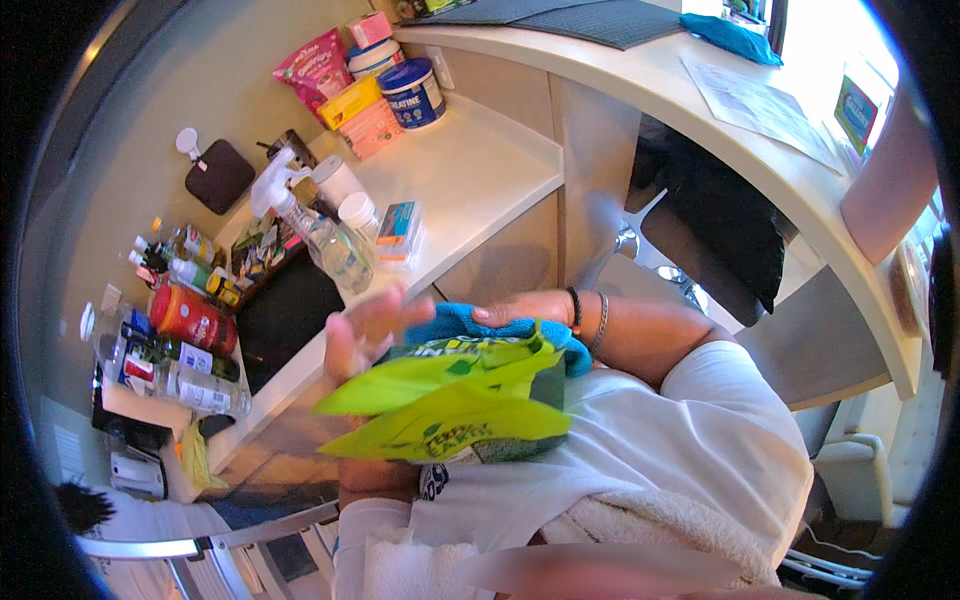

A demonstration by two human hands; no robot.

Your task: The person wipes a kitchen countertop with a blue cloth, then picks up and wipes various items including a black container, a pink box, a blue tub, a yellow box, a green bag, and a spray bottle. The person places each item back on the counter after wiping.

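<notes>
My right hand, with a dark beaded band and a metal chain at the wrist, grips a folded blue cloth, its thumb on top. Against the cloth, in front of my chest, lies a bright green plastic bag with darker green parts and printed writing; its flaps hang to the left. My left hand is raised at the bag's upper left, motion-blurred, fingers apart and holding nothing visible. The left forearm passes partly behind the bag. Whether the left palm touches the bag cannot be told.
Beyond my hands runs a pale counter with a spray bottle, a white tub, a small clear box and a blue-lidded tub. Several bottles crowd the left. A curved bar top and dark chair stand right.
</notes>
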